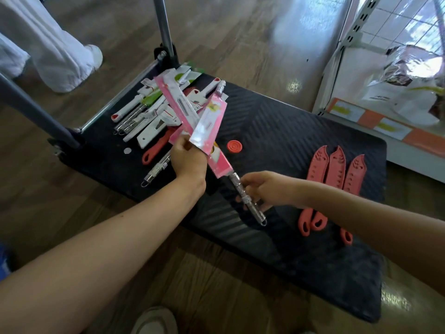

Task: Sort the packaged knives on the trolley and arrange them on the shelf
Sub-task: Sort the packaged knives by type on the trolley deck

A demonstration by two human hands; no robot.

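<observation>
Clutching pink knife packs [178, 102] in the left hand [189, 160], right hand [265, 186] gripping one steel handle [262, 216], labels [212, 109] too blurred to read.

I can pass across the middle of the trolley [277, 121]; the knife pile [154, 109] blocks its handle end, three coral knives [337, 169] its right side.

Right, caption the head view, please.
Left hand and right hand hold pink-packaged knives over trolley; three coral knives lie aside.
</observation>
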